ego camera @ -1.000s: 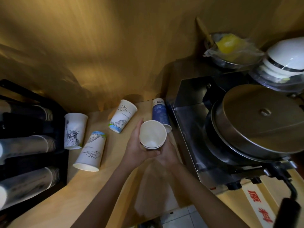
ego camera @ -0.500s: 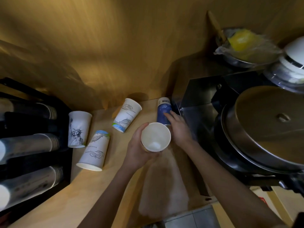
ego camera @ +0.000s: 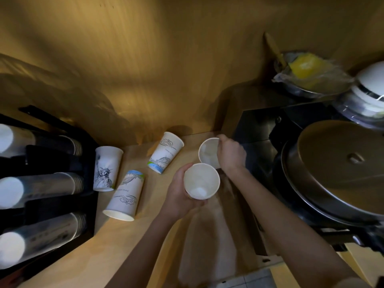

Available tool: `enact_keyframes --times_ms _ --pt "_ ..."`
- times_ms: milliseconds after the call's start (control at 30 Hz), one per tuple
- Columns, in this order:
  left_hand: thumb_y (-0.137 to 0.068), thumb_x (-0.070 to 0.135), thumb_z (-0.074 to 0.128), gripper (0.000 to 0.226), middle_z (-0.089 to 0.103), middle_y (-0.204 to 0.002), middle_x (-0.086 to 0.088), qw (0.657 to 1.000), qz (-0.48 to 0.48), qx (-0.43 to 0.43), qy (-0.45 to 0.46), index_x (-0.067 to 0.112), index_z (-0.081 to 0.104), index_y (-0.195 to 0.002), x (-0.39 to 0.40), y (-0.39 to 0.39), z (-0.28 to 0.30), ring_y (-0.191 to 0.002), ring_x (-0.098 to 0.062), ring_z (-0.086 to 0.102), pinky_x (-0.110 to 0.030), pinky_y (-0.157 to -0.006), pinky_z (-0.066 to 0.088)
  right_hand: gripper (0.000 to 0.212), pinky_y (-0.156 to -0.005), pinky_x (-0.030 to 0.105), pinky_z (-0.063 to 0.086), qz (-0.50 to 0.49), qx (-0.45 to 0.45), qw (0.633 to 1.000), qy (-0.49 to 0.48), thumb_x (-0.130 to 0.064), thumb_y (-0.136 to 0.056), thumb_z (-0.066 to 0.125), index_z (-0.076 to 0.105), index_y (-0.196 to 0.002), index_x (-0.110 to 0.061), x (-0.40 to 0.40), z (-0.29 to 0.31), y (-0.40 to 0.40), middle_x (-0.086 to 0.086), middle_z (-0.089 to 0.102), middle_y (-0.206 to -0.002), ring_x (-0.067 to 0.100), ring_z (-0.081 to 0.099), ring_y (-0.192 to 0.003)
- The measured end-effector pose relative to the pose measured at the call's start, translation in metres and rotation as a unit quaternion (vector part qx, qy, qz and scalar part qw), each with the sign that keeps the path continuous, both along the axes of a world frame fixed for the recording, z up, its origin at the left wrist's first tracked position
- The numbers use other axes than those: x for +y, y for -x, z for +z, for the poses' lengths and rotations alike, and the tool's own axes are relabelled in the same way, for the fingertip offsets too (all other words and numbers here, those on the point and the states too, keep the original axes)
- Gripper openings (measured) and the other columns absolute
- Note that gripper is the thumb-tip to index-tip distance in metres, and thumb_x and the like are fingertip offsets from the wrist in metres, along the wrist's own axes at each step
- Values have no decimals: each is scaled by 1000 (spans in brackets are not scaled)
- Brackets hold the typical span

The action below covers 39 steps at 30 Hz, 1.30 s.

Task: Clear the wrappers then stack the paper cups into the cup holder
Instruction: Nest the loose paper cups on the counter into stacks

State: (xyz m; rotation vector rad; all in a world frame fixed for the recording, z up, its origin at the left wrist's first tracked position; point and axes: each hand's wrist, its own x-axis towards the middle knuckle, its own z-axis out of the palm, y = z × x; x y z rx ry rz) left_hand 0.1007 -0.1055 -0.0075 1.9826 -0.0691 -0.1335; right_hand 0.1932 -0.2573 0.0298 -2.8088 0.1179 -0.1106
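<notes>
My left hand (ego camera: 178,194) holds a small stack of nested white paper cups (ego camera: 201,181), mouth up, over the wooden counter. My right hand (ego camera: 230,156) grips another cup (ego camera: 208,151) by its rim, lifted and tipped so its white inside faces me, just behind the stack. Three printed cups lie on the counter to the left: a statue cup (ego camera: 106,169), a cloud-print cup (ego camera: 125,196) and a bridge-print cup (ego camera: 165,151). The black cup holder (ego camera: 41,183) at far left holds three rows of stacked cups. No wrappers are visible.
The wooden counter (ego camera: 99,246) meets a wooden back wall. A steel appliance with a large round lid (ego camera: 340,169) fills the right side. Behind it sit a plastic-covered bowl of yellow stuff (ego camera: 307,69) and stacked white lids (ego camera: 369,94).
My right hand reached to the blue cup lying by the appliance, took hold of it and lifted it, turning its open mouth toward me. The left hand stayed put with the stack.
</notes>
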Motion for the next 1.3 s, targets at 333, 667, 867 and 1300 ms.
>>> enact_keyframes --times_ms 333,667,867,1300 --pt "-41 16 90 99 47 -124 10 1000 9 9 3 31 35 -123 -1 1 7 -115 -10 46 -21 -88 41 24 -69 35 46 20 -92 990 -108 -7 -88 48 50 -109 -16 -6 136 22 14 66 -102 34 62 -94" --pt "-43 18 88 91 60 -114 5 999 22 18 -17 20 44 -122 -3 5 14 -100 -15 59 -17 -68 44 24 -70 34 53 97 -16 990 -98 -9 -85 55 62 -102 -23 -4 150 64 -1 61 -83 23 63 -85" --pt "-40 20 89 99 56 -125 -2 999 29 15 -10 15 42 -126 -3 5 10 -109 -13 52 -26 -85 41 24 -70 41 54 100 -12 995 -18 -15 -89 49 55 -112 -20 8 94 77 13 70 -98 33 65 -88" --pt "-41 22 90 98 55 -127 1 999 11 -15 -38 22 39 -125 -11 -5 14 -114 -15 51 -29 -91 46 36 -83 44 56 63 96 993 -41 -11 -91 49 49 -126 -18 3 38 77 12 66 -113 28 64 -101"
